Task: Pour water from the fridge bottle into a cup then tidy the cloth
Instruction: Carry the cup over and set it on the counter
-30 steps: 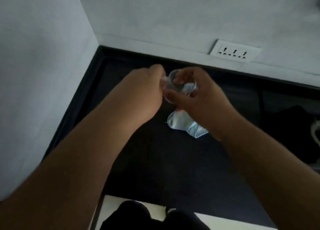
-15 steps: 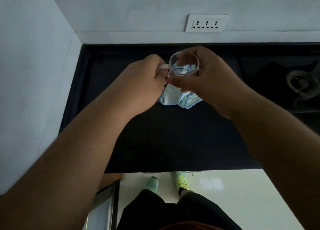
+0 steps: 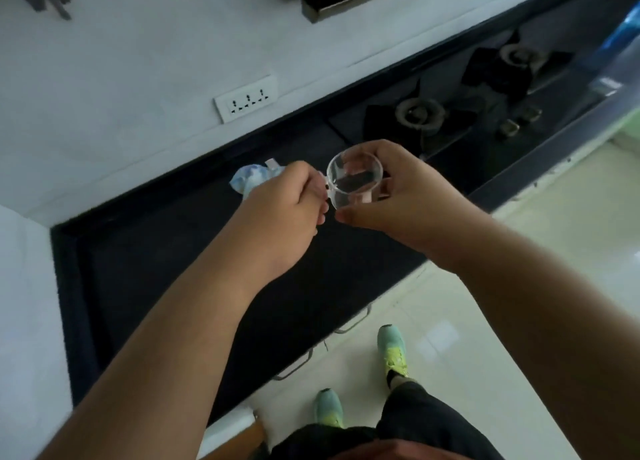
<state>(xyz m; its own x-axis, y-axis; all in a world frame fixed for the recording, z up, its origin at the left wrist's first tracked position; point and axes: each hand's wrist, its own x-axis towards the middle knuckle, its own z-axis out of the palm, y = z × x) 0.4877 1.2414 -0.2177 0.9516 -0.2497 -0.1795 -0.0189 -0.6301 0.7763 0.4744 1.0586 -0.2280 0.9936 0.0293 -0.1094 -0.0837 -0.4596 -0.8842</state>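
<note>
A clear glass cup (image 3: 353,179) with a handle is held above the black counter (image 3: 166,262), a little water showing in it. My left hand (image 3: 284,207) pinches the handle on the cup's left side. My right hand (image 3: 398,196) wraps around the cup's body from the right and below. A crumpled light-blue cloth (image 3: 251,179) lies on the counter just behind my left hand, partly hidden by it. No bottle is clearly in view.
A gas hob (image 3: 460,110) with two burners sits on the counter to the right. A white wall socket (image 3: 247,98) is on the back wall. Cabinet handles (image 3: 353,324) line the counter front, above a pale tiled floor (image 3: 519,279) where my feet stand.
The view has swung right and tilted. Both hands have carried the cup rightwards off the cloth, which now lies to the left behind my left hand.
</note>
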